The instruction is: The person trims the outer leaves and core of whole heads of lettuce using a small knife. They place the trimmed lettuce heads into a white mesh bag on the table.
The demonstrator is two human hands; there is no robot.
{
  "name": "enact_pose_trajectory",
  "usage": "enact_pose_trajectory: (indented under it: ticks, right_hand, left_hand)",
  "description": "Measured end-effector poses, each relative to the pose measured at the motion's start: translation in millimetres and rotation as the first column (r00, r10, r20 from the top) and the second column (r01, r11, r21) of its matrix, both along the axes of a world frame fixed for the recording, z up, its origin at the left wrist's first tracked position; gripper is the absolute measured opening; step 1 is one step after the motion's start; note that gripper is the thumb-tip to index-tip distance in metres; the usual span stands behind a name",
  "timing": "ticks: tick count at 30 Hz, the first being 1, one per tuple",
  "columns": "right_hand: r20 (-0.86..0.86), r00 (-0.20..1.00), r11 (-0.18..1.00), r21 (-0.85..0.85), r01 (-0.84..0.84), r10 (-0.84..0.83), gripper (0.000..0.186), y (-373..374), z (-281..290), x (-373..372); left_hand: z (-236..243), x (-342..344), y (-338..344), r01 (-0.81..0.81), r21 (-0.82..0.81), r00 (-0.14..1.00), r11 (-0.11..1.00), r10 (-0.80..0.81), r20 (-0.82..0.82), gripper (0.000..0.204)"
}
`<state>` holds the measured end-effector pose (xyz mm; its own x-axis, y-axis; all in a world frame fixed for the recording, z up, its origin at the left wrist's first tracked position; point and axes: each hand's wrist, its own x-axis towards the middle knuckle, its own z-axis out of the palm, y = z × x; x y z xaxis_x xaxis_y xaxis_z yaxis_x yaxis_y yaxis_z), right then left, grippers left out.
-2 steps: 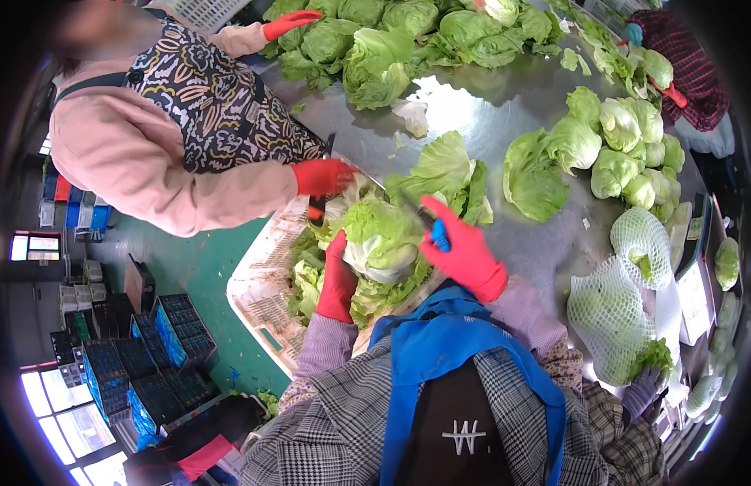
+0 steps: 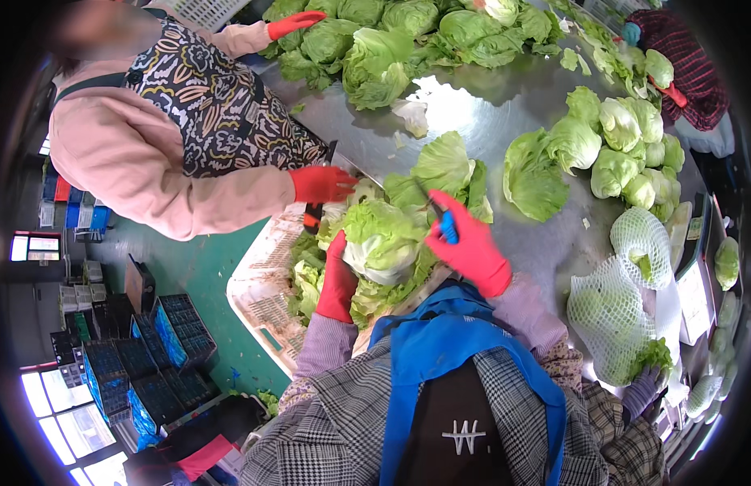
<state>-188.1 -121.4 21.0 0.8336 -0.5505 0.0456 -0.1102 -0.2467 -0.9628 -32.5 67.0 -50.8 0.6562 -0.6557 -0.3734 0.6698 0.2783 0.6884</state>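
My left hand (image 2: 338,283), in a red glove, is closed against the near left side of a head of iceberg lettuce (image 2: 379,243) and holds it over the crate. The fingers under the lettuce are hidden. My right hand (image 2: 474,257), also red-gloved, is closed round the blue and black handle of a knife (image 2: 448,228). Its thin dark blade points up and left, just right of the lettuce and apart from it. Beneath sits a dirty white plastic crate (image 2: 254,283) with loose lettuce leaves (image 2: 309,283) in it. More outer leaves (image 2: 444,166) lie on the table edge beyond.
A co-worker's red-gloved hand (image 2: 320,184) hovers over the crate's far left, with an orange and black knife handle (image 2: 312,217) below it. The metal table (image 2: 537,251) carries lettuce piles (image 2: 473,36), trimmed heads (image 2: 614,170) and white net-wrapped heads (image 2: 610,316). Another person (image 2: 683,65) stands far right.
My right hand and the knife have drawn slightly right and down, away from the lettuce. The co-worker's near hand has shifted slightly. My left hand keeps its place.
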Motion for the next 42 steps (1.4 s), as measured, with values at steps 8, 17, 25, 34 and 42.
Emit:
enact_pose_trajectory:
  ticks: [8,17,25,34,42]
  right_hand:
    - [-0.213,0.959,0.873,0.41,0.263,-0.189,0.055,-66,-95,-4]
    - [-0.092,0.966,0.82,0.512,0.255,-0.243,0.064,-52,-68,-13]
    - [0.087,0.996,0.999,0.028,-0.023,0.02,0.069,25,6,-3]
    - [-0.057,0.982,0.861,0.474,0.186,-0.182,0.062,-21,-27,-21]
    - [0.026,0.993,0.993,0.014,0.118,-0.118,0.068,12,-24,5]
  left_hand:
    - [-14,-6,-7,0.132,-0.097,0.98,0.987,-0.144,-0.139,0.051]
    - [-8,6,-10,0.057,-0.577,0.988,0.814,-0.131,-0.087,0.059]
    - [21,-16,-25,-0.199,-0.157,0.976,0.967,0.181,-0.118,0.057]
    - [-8,5,-4,-0.038,-0.514,0.998,0.857,0.009,-0.06,0.052]
    - [16,-15,-20,-0.07,-0.275,0.991,0.959,0.097,0.088,0.054]
